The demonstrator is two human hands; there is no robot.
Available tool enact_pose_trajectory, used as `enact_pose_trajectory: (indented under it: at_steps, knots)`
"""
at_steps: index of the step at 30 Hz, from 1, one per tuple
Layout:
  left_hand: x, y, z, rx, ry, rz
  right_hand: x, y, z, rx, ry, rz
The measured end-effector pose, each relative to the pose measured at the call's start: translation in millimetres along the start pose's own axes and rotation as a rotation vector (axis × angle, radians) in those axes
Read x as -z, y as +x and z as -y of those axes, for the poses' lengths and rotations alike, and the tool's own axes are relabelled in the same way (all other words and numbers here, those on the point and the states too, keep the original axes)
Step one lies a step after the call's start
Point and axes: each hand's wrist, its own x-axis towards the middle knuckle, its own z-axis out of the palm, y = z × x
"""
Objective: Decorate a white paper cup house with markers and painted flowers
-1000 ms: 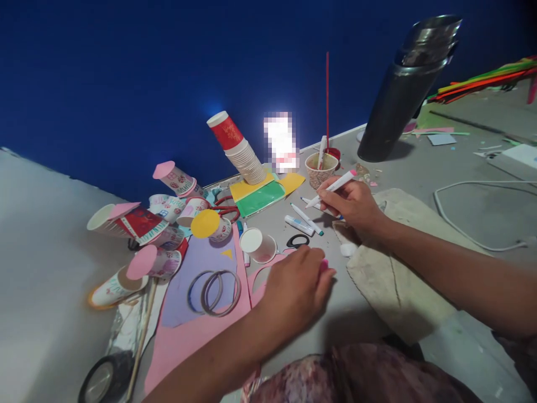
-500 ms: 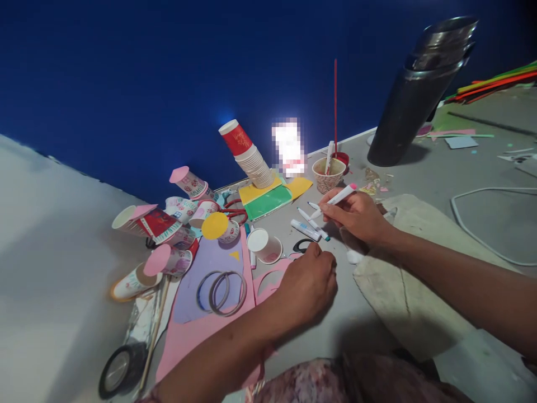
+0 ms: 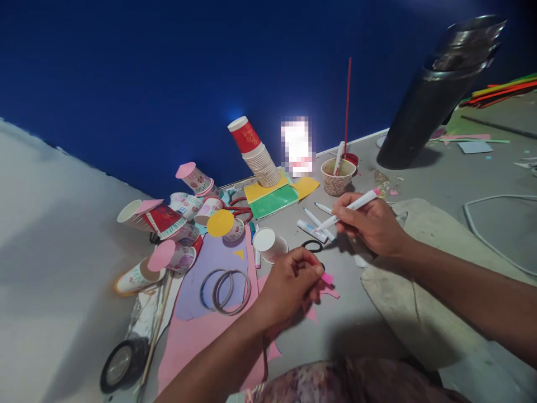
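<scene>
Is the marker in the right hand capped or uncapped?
Uncapped, apparently: the marker shows a bare dark tip; the left hand pinches a small pink cap.

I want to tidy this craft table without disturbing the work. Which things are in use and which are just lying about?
In use:
right hand holding the marker
left hand pinching a pink cap
pink paper

Lying about:
stack of cups
loose markers
tape roll
flask

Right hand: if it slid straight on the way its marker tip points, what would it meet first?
Probably the loose markers lying just beyond the tip of the marker in the right hand; after those, the white paper cup. Depth is uncertain.
</scene>
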Motion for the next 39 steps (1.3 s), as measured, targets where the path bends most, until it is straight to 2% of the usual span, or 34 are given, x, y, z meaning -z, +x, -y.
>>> enact_pose_trajectory:
  at_steps: [3, 6, 8, 9, 11, 13, 14, 15, 18, 20, 26, 29, 32, 36, 39]
  knots:
    - [-3.6, 1, 5, -0.116, 0.299, -0.064, 0, 2, 0, -0.018, -0.035, -0.009]
    - [-7.6, 4, 7, -0.219, 0.517, -0.069, 3, 5, 1, -0.032, -0.058, -0.058]
    - [-5.1, 1, 6, -0.418, 0.736, -0.138, 5, 7, 3, -0.042, -0.067, -0.088]
    - [-1.4, -3, 6, -0.565, 0.864, -0.221, 5, 8, 4, -0.047, -0.072, -0.095]
    - [11.2, -11, 7, -0.862, 1.017, -0.472, 5, 9, 5, -0.061, -0.082, -0.094]
    - [28.6, -19, 9, -0.990, 1.037, -0.712, 4, 9, 6, -0.074, -0.087, -0.077]
    - [37.8, -21, 11, -0.958, 1.003, -0.773, 4, 9, 6, -0.077, -0.085, -0.069]
    - [46.2, -22, 14, -0.880, 0.938, -0.774, 3, 8, 6, -0.079, -0.081, -0.062]
    - [62.1, -18, 23, -0.513, 0.504, -0.663, 2, 9, 4, -0.084, -0.071, -0.049]
    - [63.7, -12, 26, -0.384, 0.263, -0.593, 2, 9, 4, -0.092, -0.072, -0.049]
    - [59.6, 2, 5, -0.345, 0.016, -0.575, 3, 9, 6, -0.083, -0.131, -0.043]
    - [63.3, 3, -5, -0.309, -0.166, -0.445, 4, 6, 3, -0.041, -0.148, -0.017]
    - [64.2, 4, -6, -0.200, -0.348, -0.309, 2, 1, 7, 0.009, -0.183, -0.020]
    - [60.8, 9, 2, -0.135, -0.480, -0.176, -17, -10, 28, 0.111, -0.275, -0.031]
    - [58.8, 12, 9, -0.139, -0.522, -0.121, -39, -18, 38, 0.296, -0.430, 0.074]
